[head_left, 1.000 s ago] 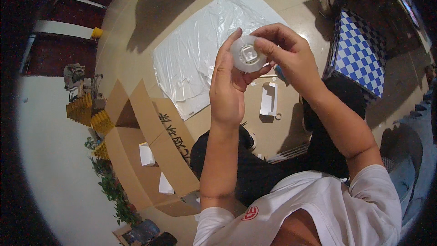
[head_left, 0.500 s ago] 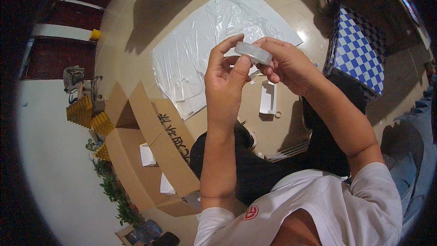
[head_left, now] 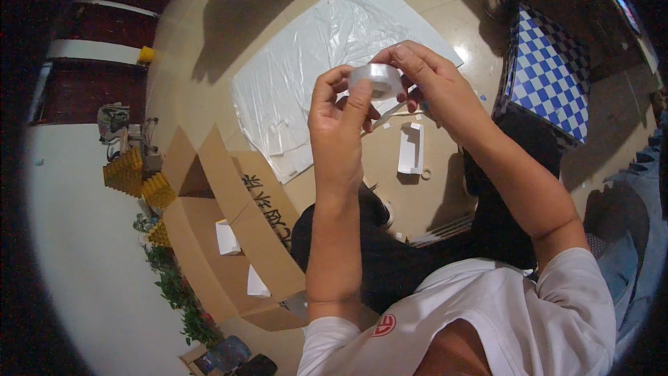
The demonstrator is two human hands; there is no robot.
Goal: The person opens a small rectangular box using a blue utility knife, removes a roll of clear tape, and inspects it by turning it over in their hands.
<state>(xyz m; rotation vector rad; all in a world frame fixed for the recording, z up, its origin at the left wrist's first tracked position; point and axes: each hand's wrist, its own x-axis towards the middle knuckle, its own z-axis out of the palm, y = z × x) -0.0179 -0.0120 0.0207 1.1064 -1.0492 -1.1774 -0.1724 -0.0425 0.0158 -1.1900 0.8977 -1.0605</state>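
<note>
A roll of clear tape [head_left: 376, 72] is held up in front of me, above the white board. My left hand [head_left: 339, 115] grips its left side, with the thumb on the near face and the fingers curled behind. At the roll's right edge is my right hand [head_left: 433, 78], its bent fingers closed against the rim. The fingertips behind the roll are partly hidden. Below the hands, a small white open carton [head_left: 406, 157] lies on the floor beside a small beige ring [head_left: 426, 175].
Wrinkled clear plastic covers a large white board [head_left: 278, 104] on the floor ahead. An open cardboard box [head_left: 202, 226] holding white cartons [head_left: 226, 238] stands at my left. On the right is a blue-and-white checkered panel [head_left: 550, 76]. Green plants [head_left: 170, 282] line the left wall.
The tape roll has turned so more of its face and centre hole shows. My right hand has shifted up over its right edge, and my left hand has moved slightly left.
</note>
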